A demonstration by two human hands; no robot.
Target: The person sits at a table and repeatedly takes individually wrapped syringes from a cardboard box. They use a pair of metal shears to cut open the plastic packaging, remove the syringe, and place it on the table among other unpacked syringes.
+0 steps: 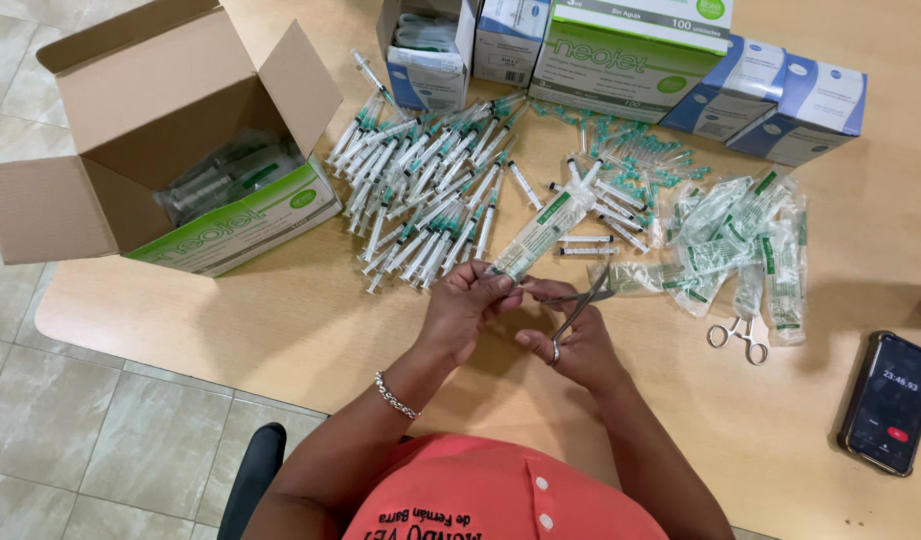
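A big wooden table (280, 330) holds everything here. On its left end sits an open cardboard box (150, 130) with its flaps up, so you can look in and see more wrapped syringes inside. Along the far edge stand a big green and white carton (620, 55) and smaller blue and white boxes (795, 105); one small box (425, 45) is open at the front and has packets showing. In the middle lies a big pile of bare syringes (430, 195) with green caps, all lying close together. To the right is a heap of clear wrappers (740, 240), and a second pair of small metal scissors (738, 337) rests just below it. A black phone (890, 402) with a lit screen lies near the right edge. Close to the person, the left hand (465, 310) pinches the bottom end of a wrapped syringe packet (545, 230), holding it out straight so the end is easy to reach. The right hand (575, 345) is closed around the handles of metal scissors (580, 300), with the blades right at the packet's end.
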